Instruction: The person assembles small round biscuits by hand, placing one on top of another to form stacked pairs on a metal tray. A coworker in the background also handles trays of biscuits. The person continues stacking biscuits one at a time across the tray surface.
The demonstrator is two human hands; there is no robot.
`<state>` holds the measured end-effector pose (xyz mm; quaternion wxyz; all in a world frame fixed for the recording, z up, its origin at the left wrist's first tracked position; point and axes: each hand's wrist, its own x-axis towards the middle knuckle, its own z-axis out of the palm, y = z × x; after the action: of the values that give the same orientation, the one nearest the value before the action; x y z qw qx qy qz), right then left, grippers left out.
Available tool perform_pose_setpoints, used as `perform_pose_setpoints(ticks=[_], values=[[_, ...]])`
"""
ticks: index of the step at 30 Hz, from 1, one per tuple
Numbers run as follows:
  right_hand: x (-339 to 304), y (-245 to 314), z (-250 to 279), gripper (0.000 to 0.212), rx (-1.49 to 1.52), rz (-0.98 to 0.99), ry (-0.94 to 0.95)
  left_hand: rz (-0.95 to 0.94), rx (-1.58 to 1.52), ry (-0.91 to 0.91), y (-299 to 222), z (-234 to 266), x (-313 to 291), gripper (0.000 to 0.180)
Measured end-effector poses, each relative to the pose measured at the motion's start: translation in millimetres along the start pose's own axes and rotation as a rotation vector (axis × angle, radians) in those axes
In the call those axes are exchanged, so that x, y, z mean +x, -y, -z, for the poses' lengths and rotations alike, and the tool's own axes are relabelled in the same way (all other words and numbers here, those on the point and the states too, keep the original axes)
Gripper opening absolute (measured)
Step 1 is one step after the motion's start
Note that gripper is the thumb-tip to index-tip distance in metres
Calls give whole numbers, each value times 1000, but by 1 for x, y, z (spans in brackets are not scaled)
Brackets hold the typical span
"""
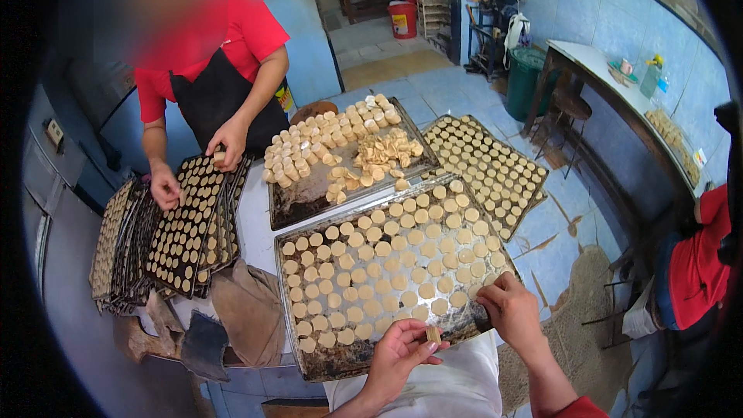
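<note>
A dark metal baking tray [325, 365] lies in front of me, covered with rows of flat round dough discs [374, 269]. My left hand [398, 358] is just over its near edge, closed around a short stack of dough discs [433, 334] between thumb and fingers. At the tray's near right corner my right hand [509, 311] reaches down with fingers pinched together. Whatever those fingertips hold, if anything, is hidden. Beyond lies a second tray [298, 209], bearing stacks of discs [333, 133] and a loose heap of them [387, 151].
Across at the left, a co-worker [220, 108] in red shirt and black apron handles discs over piled trays [186, 224]. Another filled tray [487, 170] sits at the right. Brown cloths [248, 313] hang at the table's edge. Another person [700, 263] is at far right.
</note>
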<state>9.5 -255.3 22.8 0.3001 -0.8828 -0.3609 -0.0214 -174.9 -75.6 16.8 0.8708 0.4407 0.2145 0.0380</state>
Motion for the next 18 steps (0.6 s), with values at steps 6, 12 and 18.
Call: perform_pose_setpoints(ticks=[6,12,18], values=[[3,25,4,12,98,25,73,-48,-13,-14,7,14,-10,14],[-14,79,-2,12,575,99,384,-167,28,-34,23,37,-21,10],[-16,100,-12,14,573,44,493,-255,50,-73,19,48,-39,9]])
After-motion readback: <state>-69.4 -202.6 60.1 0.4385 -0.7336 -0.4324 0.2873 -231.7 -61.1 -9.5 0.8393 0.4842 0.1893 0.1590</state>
